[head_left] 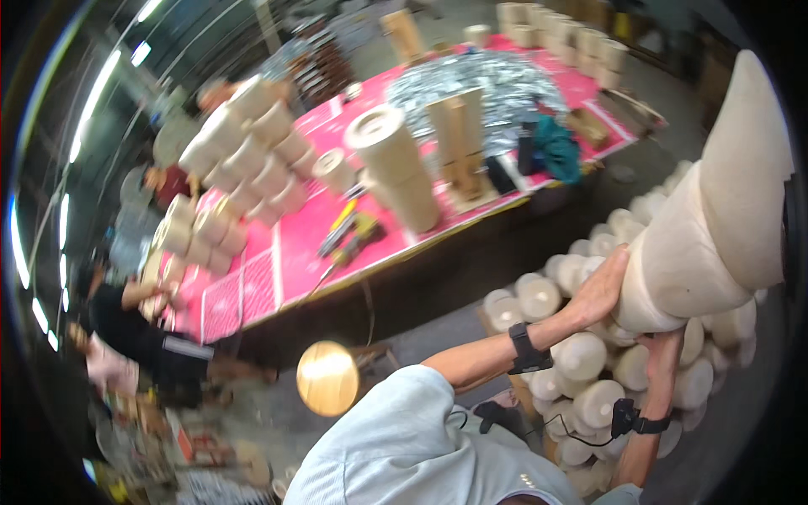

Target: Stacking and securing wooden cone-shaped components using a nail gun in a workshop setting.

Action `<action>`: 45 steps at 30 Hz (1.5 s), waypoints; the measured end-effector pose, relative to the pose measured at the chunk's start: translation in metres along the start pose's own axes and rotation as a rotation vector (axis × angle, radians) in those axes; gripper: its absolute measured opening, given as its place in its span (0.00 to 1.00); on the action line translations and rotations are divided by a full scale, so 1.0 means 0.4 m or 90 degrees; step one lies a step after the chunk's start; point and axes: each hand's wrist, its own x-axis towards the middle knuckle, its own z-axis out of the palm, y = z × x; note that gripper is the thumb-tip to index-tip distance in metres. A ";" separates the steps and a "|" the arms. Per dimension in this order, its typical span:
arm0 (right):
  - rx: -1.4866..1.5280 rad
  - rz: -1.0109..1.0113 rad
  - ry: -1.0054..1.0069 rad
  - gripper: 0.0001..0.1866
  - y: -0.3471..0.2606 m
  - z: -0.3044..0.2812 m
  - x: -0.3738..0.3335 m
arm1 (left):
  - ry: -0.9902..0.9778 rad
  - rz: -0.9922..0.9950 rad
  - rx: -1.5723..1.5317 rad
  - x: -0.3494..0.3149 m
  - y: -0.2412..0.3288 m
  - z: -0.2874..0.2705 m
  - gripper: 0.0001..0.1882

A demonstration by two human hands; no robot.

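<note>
A stack of wooden cylinders [703,244] is at 3 o'clock in view, long axis tilted toward 1 o'clock. The left hand [602,288] clasps its side from 8 o'clock; the right hand [665,349], nearer the lower end, grips from 7 o'clock, fingertips hidden.

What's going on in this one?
A person is holding a stack of pale cylinders with both hands: the left hand against its side, the right hand at its lower end. Many similar pale pieces are heaped below. On the pink table stand more cylinders, with a yellow tool lying near them. A co-worker is by the table's left end.
</note>
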 end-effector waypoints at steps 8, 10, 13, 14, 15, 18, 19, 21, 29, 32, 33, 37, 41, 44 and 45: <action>-0.028 0.126 -0.161 0.37 0.166 0.533 -0.049 | 0.296 -0.058 0.064 -0.347 0.124 -0.484 0.33; -0.080 0.125 -0.215 0.33 0.201 0.689 -0.095 | 0.372 -0.055 0.049 -0.437 0.170 -0.598 0.35; -0.181 0.011 -0.395 0.33 0.335 0.828 -0.087 | 0.438 -0.102 0.107 -0.569 0.147 -0.757 0.37; -0.164 0.035 -0.410 0.35 0.337 0.932 -0.130 | 0.496 -0.118 0.123 -0.611 0.145 -0.801 0.38; -0.042 0.131 -0.432 0.36 0.364 0.986 -0.125 | 0.526 -0.120 0.116 -0.645 0.159 -0.841 0.38; -0.178 0.271 -0.449 0.36 0.361 1.221 -0.202 | 0.577 -0.152 0.104 -0.752 0.267 -0.944 0.36; -0.185 0.266 -0.503 0.36 0.378 1.274 -0.211 | 0.611 -0.148 0.110 -0.779 0.269 -0.975 0.36; -0.199 0.271 -0.552 0.35 0.415 1.381 -0.228 | 0.670 -0.174 0.114 -0.821 0.249 -1.034 0.36; -0.222 0.206 -0.811 0.38 0.621 1.698 -0.162 | 0.808 -0.177 -0.016 -0.906 0.161 -1.277 0.46; -0.272 0.233 -0.846 0.39 0.640 1.817 -0.165 | 0.859 -0.201 -0.020 -0.938 0.128 -1.362 0.48; -0.283 0.292 -0.820 0.39 0.645 1.858 -0.172 | 0.899 -0.193 0.020 -0.939 0.112 -1.393 0.49; -0.340 0.268 -0.854 0.39 0.728 1.995 -0.152 | 0.927 -0.255 -0.008 -0.946 0.110 -1.519 0.51; -0.276 0.257 -0.885 0.38 0.819 2.128 -0.125 | 0.915 -0.249 -0.025 -0.987 0.036 -1.678 0.48; -0.285 0.255 -0.853 0.38 0.902 2.215 -0.116 | 0.901 -0.245 -0.088 -1.019 -0.021 -1.795 0.47; -0.260 0.229 -0.863 0.38 0.927 2.242 -0.108 | 0.917 -0.239 -0.039 -1.016 -0.038 -1.832 0.45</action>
